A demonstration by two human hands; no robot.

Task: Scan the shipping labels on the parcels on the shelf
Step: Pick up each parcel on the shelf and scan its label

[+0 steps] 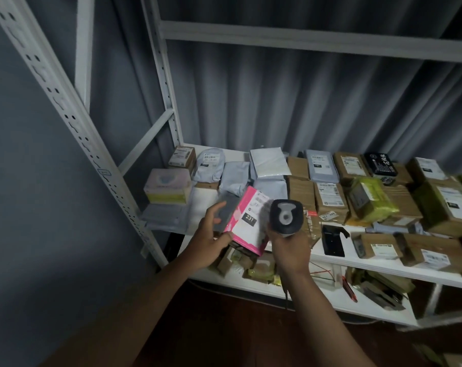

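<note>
The left hand (211,238) pinches the pink parcel (247,221) by its lower edge, other fingers spread, tilting its label up in front of the shelf (357,258) — probably so the scanner (286,217), clenched in the right hand (290,250) just beside, reads it.

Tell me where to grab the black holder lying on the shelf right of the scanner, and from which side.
Grip the black holder across its long flat sides, coming from above. It lies flat with bare shelf around it; the hooked arm at its far end offers less to hold.
</note>
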